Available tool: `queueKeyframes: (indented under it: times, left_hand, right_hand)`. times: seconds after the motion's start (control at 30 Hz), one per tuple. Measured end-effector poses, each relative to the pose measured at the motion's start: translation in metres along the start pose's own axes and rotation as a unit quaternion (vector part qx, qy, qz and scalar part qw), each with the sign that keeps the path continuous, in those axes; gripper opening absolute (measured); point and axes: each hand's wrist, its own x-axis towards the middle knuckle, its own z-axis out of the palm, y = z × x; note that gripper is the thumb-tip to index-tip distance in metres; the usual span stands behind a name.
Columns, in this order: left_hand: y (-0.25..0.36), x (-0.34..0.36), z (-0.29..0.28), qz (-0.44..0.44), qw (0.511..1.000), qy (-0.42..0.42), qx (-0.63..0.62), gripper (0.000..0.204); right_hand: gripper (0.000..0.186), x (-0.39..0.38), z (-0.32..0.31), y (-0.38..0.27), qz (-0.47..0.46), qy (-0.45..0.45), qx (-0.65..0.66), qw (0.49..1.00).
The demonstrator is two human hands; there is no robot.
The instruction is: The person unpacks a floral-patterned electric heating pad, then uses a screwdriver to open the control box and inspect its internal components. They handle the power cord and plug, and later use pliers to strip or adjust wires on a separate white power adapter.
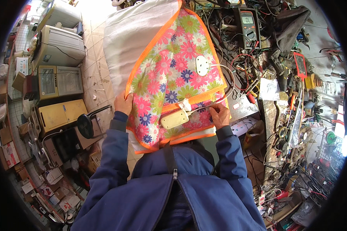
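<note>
Left hand (pixel 123 104) grips flowered cloth (pixel 152 98) bearing 2 pale units (pixel 175 119); right hand (pixel 220 115) is near white cable (pixel 234 80).

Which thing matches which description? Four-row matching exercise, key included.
1. Flowered fabric
2. Cream box
3. White oval plate
4. Multimeter

A. Off the fabric, upper right of the picture
B. Between the left grip and right grip
C. Edged in orange
D. On the flowered print, above the box in the picture

Pairs: 1-C, 2-B, 3-D, 4-A
</note>
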Motion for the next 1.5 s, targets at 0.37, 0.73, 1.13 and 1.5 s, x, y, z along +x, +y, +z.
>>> queueKeyframes:
  times: [0.37, 0.73, 1.13, 1.5]
  left_hand:
    - [-0.008, 0.003, 0.003, -0.007, 1.0, -0.008, -0.003, 0.028]
    - [0.015, 0.003, -0.004, 0.072, 0.996, 0.052, -0.014, 0.04]
    - [0.197, 0.047, -0.021, 0.041, 0.959, -0.229, -0.161, 0.091]
    - [0.091, 0.118, 0.023, 0.052, 0.969, -0.237, -0.045, 0.023]
  right_hand:
    - [0.025, 0.068, -0.005, -0.007, 0.083, 0.184, 0.279, 0.939]
    - [0.008, -0.018, 0.003, -0.16, -0.183, 0.134, 0.058, 0.972]
    - [0.03, -0.06, 0.176, -0.168, -0.445, -0.115, -0.296, 0.837]
    - [0.028, -0.052, 0.146, -0.177, -0.442, -0.122, -0.294, 0.839]
